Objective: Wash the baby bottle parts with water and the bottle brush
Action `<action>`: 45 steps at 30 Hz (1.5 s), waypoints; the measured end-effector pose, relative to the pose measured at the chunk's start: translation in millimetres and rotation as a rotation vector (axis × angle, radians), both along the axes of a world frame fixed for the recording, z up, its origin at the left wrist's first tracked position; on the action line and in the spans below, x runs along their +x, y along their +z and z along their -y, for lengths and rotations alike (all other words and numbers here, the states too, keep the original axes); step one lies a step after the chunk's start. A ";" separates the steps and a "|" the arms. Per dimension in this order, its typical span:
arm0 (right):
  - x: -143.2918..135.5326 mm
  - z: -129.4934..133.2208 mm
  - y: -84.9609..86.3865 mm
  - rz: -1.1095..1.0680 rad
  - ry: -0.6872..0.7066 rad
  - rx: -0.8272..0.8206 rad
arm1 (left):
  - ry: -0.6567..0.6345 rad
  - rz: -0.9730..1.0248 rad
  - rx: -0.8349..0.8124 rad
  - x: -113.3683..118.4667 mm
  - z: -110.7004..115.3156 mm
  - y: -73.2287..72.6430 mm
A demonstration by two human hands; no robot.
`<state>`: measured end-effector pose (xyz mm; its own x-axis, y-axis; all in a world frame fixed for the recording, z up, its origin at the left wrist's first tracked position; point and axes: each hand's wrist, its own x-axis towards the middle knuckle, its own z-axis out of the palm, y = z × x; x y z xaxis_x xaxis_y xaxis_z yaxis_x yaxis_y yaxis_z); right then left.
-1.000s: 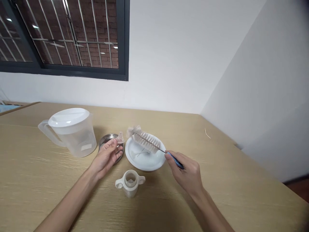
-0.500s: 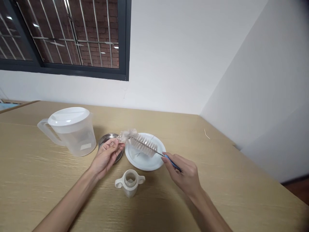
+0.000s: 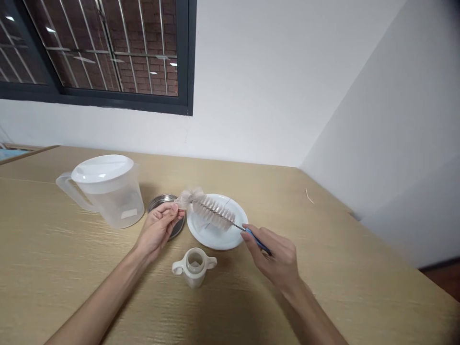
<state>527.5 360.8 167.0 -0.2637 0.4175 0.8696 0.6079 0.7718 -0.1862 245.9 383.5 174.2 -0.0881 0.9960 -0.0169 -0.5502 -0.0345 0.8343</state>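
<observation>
My right hand (image 3: 275, 254) is closed around the blue handle of a bottle brush (image 3: 215, 214), whose bristles point up and left above a white plate (image 3: 230, 243). At the brush's far tip, my left hand (image 3: 160, 227) pinches clear, crinkled material, perhaps plastic wrap (image 3: 182, 200). Partly behind the left hand lies a round metal dish (image 3: 162, 198). A white cup with two handles (image 3: 194, 270) stands upright between my forearms, its mouth facing up.
A clear plastic pitcher with a white lid (image 3: 113, 191) stands at the left of the wooden table (image 3: 341, 268). A thin pale strip (image 3: 309, 196) lies at the right. Behind are a wall and a barred window.
The whole view has shifted slightly, so things sit a little higher in it. Both hands keep their hold, and the brush is nearly still over the plate.
</observation>
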 end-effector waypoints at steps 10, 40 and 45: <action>11.4 -2.0 3.8 -0.024 -0.053 -0.002 | 0.111 -0.200 0.056 -1.8 4.3 2.0; 6.8 -2.7 2.8 0.032 -0.008 -0.018 | 0.116 -0.237 0.051 -0.6 4.6 0.2; 11.1 -4.7 1.8 0.069 -0.021 -0.016 | 0.117 -0.222 0.053 -1.0 4.6 1.9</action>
